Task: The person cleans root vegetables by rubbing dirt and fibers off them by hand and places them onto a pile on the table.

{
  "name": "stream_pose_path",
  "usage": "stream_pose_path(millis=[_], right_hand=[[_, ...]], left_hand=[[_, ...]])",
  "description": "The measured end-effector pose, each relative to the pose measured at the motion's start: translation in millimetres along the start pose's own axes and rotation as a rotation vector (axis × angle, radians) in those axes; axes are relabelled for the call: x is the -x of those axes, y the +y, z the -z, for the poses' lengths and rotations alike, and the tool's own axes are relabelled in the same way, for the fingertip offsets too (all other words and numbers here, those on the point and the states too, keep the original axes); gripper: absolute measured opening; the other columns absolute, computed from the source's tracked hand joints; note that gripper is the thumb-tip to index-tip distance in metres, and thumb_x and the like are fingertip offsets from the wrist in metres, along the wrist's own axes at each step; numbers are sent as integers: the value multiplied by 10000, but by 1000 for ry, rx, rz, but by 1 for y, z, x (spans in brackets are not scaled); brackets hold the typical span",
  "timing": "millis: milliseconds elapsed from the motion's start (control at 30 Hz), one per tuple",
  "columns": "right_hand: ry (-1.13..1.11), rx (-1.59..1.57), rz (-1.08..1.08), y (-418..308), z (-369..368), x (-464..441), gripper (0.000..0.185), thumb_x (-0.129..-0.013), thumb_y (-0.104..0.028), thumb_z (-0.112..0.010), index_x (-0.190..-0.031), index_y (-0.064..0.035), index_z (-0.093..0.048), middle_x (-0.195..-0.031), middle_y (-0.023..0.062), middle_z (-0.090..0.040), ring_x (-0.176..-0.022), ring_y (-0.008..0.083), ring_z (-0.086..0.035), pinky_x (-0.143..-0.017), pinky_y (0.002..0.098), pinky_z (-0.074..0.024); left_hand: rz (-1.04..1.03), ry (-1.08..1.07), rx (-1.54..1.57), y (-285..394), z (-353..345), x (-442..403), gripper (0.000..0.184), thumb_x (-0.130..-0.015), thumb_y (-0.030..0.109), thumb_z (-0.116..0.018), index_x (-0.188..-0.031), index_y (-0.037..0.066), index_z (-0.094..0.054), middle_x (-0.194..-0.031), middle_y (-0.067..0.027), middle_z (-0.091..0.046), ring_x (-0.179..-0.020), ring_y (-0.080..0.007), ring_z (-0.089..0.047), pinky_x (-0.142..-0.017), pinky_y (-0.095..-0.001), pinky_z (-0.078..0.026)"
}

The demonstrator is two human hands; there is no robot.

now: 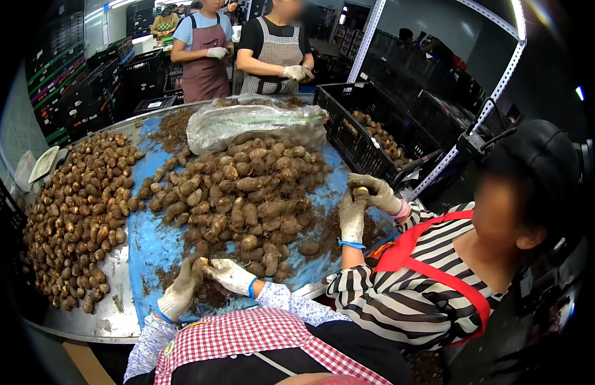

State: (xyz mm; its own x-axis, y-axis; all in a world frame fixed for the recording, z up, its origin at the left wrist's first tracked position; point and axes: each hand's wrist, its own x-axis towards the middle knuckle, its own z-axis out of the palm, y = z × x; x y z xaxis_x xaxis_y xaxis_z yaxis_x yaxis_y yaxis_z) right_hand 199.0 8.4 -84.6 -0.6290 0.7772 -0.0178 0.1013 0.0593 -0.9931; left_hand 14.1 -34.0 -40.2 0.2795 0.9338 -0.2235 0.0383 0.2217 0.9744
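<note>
Both my hands wear soiled white knit gloves and meet at the near edge of the table. My left hand is closed, its dirt-browned fingers around what looks like a small taro, mostly hidden. My right hand comes in from the right, fingers pressed together against the same spot; whatever else it grips is hidden. Just beyond lies a heap of hairy, soil-covered taros on a blue sheet. To the left spreads a pile of cleaner taros on the metal tabletop.
Close on my right, a co-worker in striped sleeves works with gloved hands. Two aproned people stand across the table. A clear plastic bag lies behind the heap. A black crate holds more taros. Stacked crates rise back left.
</note>
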Motion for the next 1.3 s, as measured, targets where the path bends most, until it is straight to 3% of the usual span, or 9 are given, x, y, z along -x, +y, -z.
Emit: stream_pose_path(millis=[167,200,333,500,733,800,900,1133,1300], right_hand=[[107,-194,-93,-39,-22,5,215,-1001,-148,-474,-1035,23,-600,-1003,103,-618,-886,199,-577,-843,298,-520],[155,-332,-121,30,-24,-21,160,-977,-118,-490,-938,11,-577,-919,85,-594,-877,197,-572,-827,298,-515],[224,-495,-41,37,-8,-6,144,-978,-118,-504,-884,-46,-588,-769,14,-561,-685,147,-532,-600,251,-475],[308,182,201,-15,10,5,219,-935,10,-565,-1149,16,-612,-1154,130,-652,-995,196,-641,-860,265,-532],[175,-337,-76,-44,16,7,330,-986,-237,-551,-1190,18,-601,-995,147,-676,-803,220,-659,-669,323,-530],[200,561,-150,-97,2,13,385,-962,-303,-582,-1173,18,-601,-995,184,-673,-832,284,-667,-696,383,-534],[308,614,119,-68,0,6,305,-890,-279,-649,-984,11,-657,-960,210,-659,-849,358,-651,-761,415,-522],[476,1054,332,-43,10,-4,78,-861,-117,-635,-840,-43,-646,-840,134,-658,-768,315,-643,-739,384,-521],[322,-19,50,-40,11,4,233,-917,-181,-641,-1090,-24,-637,-996,163,-666,-894,266,-651,-797,342,-520]], left_hand=[[-30,328,397,1,-20,2,436,-1043,366,-361,-1314,43,-472,-830,-12,-594,-554,-89,-490,-465,-220,-416],[-118,162,447,-20,0,-5,495,-1012,469,-437,-1304,71,-487,-1004,-41,-620,-778,-134,-614,-578,-239,-511],[-18,41,1120,13,-2,3,541,-996,546,-402,-1234,84,-553,-626,46,-469,-467,-73,-402,-402,-220,-304],[48,40,1021,27,-3,1,620,-993,582,-367,-1263,51,-539,-524,44,-377,-381,-78,-306,-368,-230,-259],[31,75,704,24,-8,2,658,-991,613,-313,-1330,80,-498,-535,56,-376,-374,-58,-288,-352,-229,-252],[7,90,190,54,-27,11,681,-993,604,-309,-1445,101,-395,-627,47,-443,-422,-56,-312,-373,-227,-283],[-124,148,250,24,-30,0,601,-1033,503,-328,-1450,73,-379,-657,38,-466,-432,-55,-340,-375,-215,-292],[62,-143,1223,16,-5,1,558,-1015,518,-375,-1268,53,-553,-624,-22,-524,-339,-93,-322,-310,-232,-278],[214,265,1178,25,-11,-2,601,-982,558,-432,-1316,66,-514,-731,-60,-602,-390,-109,-388,-345,-222,-327]])
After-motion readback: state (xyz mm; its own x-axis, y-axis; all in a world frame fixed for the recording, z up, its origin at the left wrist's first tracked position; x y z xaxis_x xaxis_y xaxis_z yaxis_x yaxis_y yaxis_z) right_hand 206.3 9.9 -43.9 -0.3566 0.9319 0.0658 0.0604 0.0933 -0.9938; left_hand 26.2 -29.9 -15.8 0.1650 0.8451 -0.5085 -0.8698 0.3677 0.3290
